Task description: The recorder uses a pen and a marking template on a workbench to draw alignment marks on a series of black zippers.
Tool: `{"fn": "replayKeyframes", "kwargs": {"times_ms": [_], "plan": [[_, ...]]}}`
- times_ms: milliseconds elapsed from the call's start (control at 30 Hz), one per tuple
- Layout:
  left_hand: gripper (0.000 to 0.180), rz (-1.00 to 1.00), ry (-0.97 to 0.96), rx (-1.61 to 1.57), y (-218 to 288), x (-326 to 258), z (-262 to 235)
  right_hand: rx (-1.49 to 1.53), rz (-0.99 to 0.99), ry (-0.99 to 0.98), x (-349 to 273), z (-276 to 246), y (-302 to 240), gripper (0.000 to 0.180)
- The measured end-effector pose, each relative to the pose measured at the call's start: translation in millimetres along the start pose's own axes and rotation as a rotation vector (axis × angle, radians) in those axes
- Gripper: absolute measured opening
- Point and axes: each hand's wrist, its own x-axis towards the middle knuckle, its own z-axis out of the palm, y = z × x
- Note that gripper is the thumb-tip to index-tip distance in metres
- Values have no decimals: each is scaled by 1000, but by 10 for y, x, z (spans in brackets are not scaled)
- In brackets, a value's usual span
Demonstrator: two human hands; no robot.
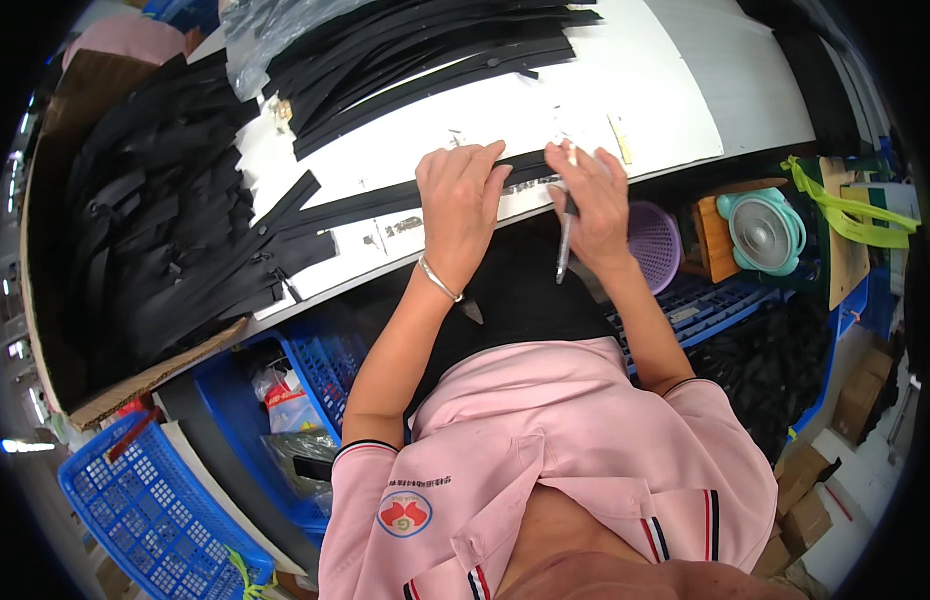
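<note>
A long black strip (pixel 365 203) lies along the front edge of the white table (pixel 625 100). My left hand (pixel 461 205) presses flat on the strip with fingers spread. Just to its right, my right hand (pixel 591 195) touches the same strip with its fingertips and grips a slim silver pen (pixel 564 245) that points down toward me. A silver bracelet (pixel 440 280) circles my left wrist. Small metal pieces (pixel 455 135) lie scattered on the table beyond my hands.
Piles of black strips lie at the back of the table (pixel 425 50) and on cardboard at the left (pixel 165 220). Blue baskets (pixel 155 510) stand below left. A purple basket (pixel 653 240), a teal fan (pixel 763 230) and cardboard boxes (pixel 805 490) sit at the right.
</note>
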Motion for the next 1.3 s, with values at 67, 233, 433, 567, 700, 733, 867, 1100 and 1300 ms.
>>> {"fn": "replayKeyframes", "kwargs": {"times_ms": [67, 233, 433, 567, 700, 733, 867, 1100, 1300], "plan": [[26, -30, -12, 57, -33, -104, -115, -89, -5, -61, -89, -62, 166, 45], [33, -112, -35, 134, -195, -385, -424, -152, 30, -85, -77, -302, 587, 41], [43, -209, -85, 364, -318, -812, -777, -72, 4, -69, -127, -252, 653, 37], [55, -228, -88, 415, -421, -972, -904, -101, -12, -67, -137, -236, 669, 34], [56, -243, -80, 448, -433, -987, -925, -128, 6, -92, -94, -262, 616, 33], [56, -246, -66, 443, -443, -991, -915, -146, 25, -111, -55, -277, 578, 33], [56, -240, -39, 465, -443, -1006, -879, 103, 195, 16, 174, -195, 142, 30], [54, -232, 17, 448, -474, -1023, -865, 940, 524, -270, 699, 369, -947, 20], [54, -227, 59, 442, -440, -1001, -869, 851, 384, -413, 684, 905, -1140, 20]]}}
